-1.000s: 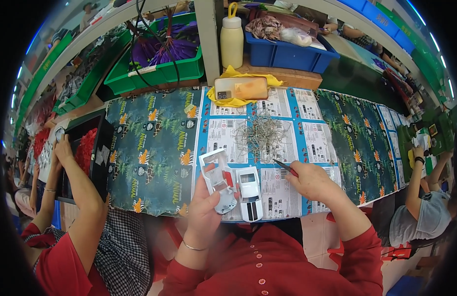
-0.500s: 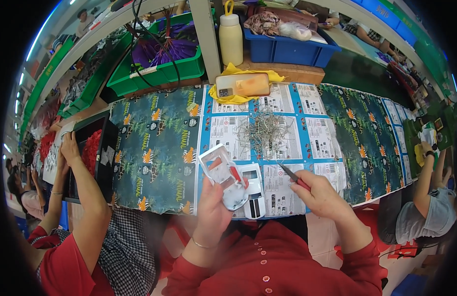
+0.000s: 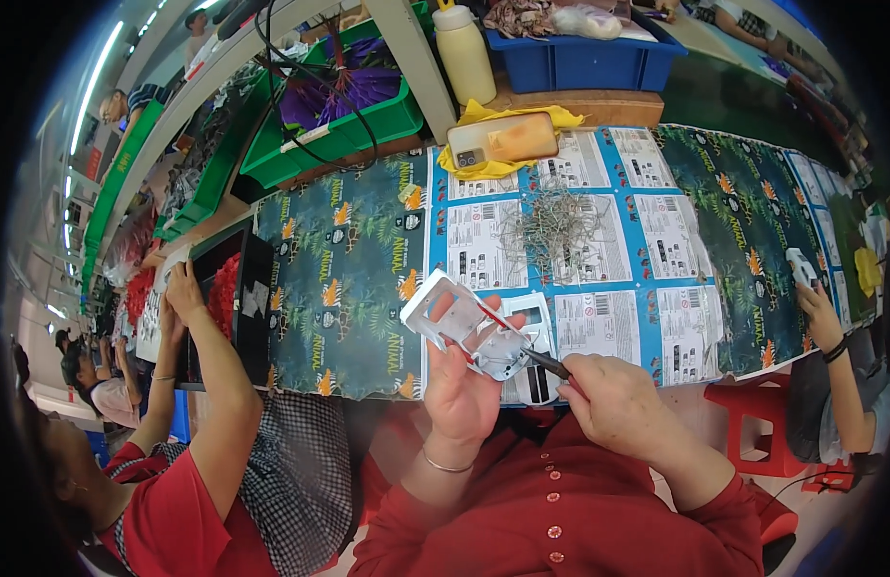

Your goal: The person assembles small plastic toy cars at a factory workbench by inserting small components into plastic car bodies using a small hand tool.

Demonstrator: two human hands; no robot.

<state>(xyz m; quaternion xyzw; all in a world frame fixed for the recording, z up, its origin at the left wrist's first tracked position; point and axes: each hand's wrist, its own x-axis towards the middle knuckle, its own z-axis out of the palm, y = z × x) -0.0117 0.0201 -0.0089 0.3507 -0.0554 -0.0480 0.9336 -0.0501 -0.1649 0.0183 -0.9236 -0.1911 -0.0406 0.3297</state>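
My left hand (image 3: 464,402) is closed on a white plastic toy vehicle shell (image 3: 427,306), tilted up, with a thin red strip along one edge. My right hand (image 3: 613,406) grips a slim dark pointed tool (image 3: 547,363) with a reddish handle; its exact kind is unclear. The tool's tip reaches the rounded lower end of the shell, where small fittings show. Partly covered by the shell and my hands, a second white toy vehicle piece (image 3: 537,322) with dark windows lies on the table. Beyond it is a tangled heap of thin silvery wire-like pieces (image 3: 551,231).
Printed sheets (image 3: 358,240) cover the table. Behind the wire heap, a phone (image 3: 507,139) rests on a yellow cloth (image 3: 464,171). A yellowish bottle (image 3: 464,58), a green bin (image 3: 272,163) and a blue bin (image 3: 594,65) stand along the back. Co-workers sit on both sides.
My right hand has brought the pointed tool leftward onto the white shell. The shell has tilted. The view has shifted, and the right co-worker's hand now holds a white piece over the table.
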